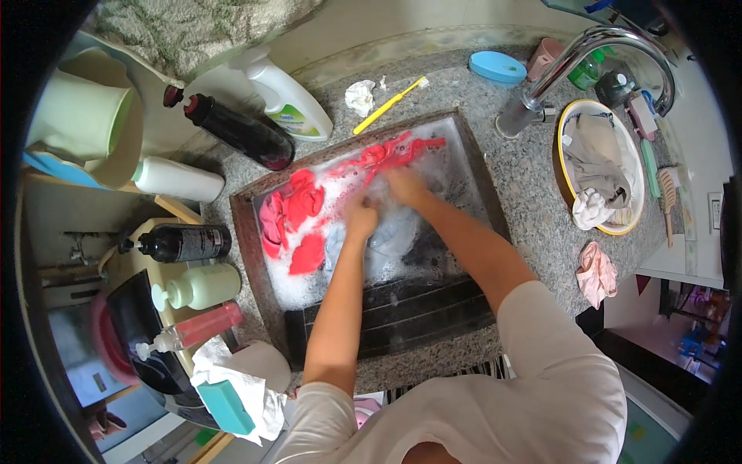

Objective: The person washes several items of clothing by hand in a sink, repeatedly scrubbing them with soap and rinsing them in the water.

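Note:
Both of my hands are down in a sink basin of sudsy water. My left hand (362, 217) is closed in a fist at the foam, and whatever it holds is hidden. Farther up and to the right, my right hand (406, 186) curls its fingers at the red cloth (390, 155), which lies stretched along the far side. Another bunched red cloth (304, 196) floats at the left, with a pink part beside it. Pale bluish cloth (390, 240) spreads under the water between my forearms.
A chrome faucet (516, 116) arches at the back right. Beside it stands a yellow-rimmed basin (562, 158) of clothes; a pink cloth (597, 274) lies nearer. A yellow toothbrush (386, 108) and blue soap box (497, 68) sit behind. Bottles, including a dark one (239, 131), crowd the left.

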`<state>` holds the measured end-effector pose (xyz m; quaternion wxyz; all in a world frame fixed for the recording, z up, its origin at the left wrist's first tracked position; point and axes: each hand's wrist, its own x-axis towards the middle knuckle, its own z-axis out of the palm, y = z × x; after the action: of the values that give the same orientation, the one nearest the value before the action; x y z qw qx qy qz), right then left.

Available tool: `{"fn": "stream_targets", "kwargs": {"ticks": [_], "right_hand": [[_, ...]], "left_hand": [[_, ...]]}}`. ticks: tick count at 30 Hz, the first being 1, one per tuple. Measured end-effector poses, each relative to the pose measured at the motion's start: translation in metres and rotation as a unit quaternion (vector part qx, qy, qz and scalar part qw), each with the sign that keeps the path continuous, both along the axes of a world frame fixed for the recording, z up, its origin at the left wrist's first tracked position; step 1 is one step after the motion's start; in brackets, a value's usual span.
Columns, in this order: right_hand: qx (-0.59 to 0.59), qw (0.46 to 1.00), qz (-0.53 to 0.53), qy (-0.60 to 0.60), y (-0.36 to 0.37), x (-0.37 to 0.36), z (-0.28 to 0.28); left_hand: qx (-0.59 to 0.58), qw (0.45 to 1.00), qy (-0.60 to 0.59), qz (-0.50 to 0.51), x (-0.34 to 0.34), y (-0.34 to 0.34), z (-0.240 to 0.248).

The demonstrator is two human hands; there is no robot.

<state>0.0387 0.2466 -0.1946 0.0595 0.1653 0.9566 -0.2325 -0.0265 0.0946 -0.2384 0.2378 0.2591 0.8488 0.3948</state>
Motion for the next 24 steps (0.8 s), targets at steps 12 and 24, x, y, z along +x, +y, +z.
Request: {"fn": "stream_targets", "kwargs": {"ticks": [12, 24], "right_hand": [[0.039, 0.843, 0.073, 0.532, -0.098, 0.032, 0.079], [0.111, 0.947, -0.064, 0.293, -0.004, 0.072, -0.006]], "left_hand": [[0.601, 0.508, -0.592, -0.172, 0.034, -0.007, 0.037], [0.147, 0.968, -0.198, 0.052, 0.050, 0.037, 0.031]]}}
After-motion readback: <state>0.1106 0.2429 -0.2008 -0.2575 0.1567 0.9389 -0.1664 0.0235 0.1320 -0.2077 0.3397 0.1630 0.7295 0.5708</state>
